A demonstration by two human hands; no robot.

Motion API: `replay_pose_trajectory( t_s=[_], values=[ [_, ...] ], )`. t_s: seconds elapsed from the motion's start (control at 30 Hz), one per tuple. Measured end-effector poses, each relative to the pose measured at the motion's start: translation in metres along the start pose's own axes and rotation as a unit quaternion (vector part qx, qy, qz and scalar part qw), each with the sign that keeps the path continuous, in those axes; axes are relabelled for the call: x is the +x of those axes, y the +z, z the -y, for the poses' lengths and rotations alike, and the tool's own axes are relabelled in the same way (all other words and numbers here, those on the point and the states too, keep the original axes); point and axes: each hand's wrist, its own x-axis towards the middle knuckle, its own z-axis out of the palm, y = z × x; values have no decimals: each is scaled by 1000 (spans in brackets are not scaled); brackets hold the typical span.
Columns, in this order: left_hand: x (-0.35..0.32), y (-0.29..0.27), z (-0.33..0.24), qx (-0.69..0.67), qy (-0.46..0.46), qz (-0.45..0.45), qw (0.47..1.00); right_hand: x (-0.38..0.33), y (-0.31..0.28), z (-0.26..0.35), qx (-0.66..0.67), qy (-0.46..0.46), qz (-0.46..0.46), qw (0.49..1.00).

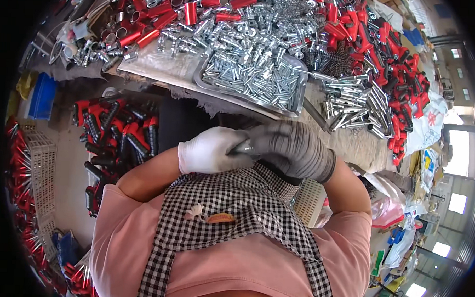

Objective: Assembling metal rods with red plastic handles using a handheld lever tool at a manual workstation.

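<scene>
My left hand [211, 150], in a white glove with grey fingertips, meets my right hand [290, 149], in a ribbed grey glove, in front of my apron. Both are closed round a small shiny metal part [245, 146]. Only a sliver of it shows between the fingers, so its kind is hidden. The right fingers lap over it and are slightly blurred. Just beyond my hands, a metal tray [301, 90] on the bench holds a heap of silvery pins [250, 78] and fittings.
Red metal sleeves [190, 14] and loose silvery fittings are piled across the bench. Longer metal rods [362, 103] lie right of the tray, beside red-and-black tool bodies [406, 97]. More red-and-black handles [118, 126] fill the lower left, near a white plastic crate [40, 168].
</scene>
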Motion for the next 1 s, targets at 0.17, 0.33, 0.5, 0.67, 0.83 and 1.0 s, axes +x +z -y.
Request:
replay_pose_trajectory(
  t_s=[0.17, 0.33, 0.5, 0.67, 0.83, 1.0],
  values=[
    [-6, 12, 20, 90, 76, -89, 989, -6, 11, 8, -19, 269, 79, 960],
    [-11, 8, 15, 67, 48, -104, 991, -9, 2, 9, -146, 183, -25, 972],
    [-11, 7, 14, 65, 69, -82, 992, -20, 1, -1, -14, 115, -81, 990],
    [-11, 8, 14, 66, 67, -121, 988, -15, 2, 8, 43, 112, -144, 982],
    [-12, 13, 14, 83, 74, -106, 988, -26, -6, 6, 39, 164, -36, 985],
    [-10, 14, 13, 90, 60, -108, 988, -23, 5, 0, -6, 41, -93, 995]
  ],
)
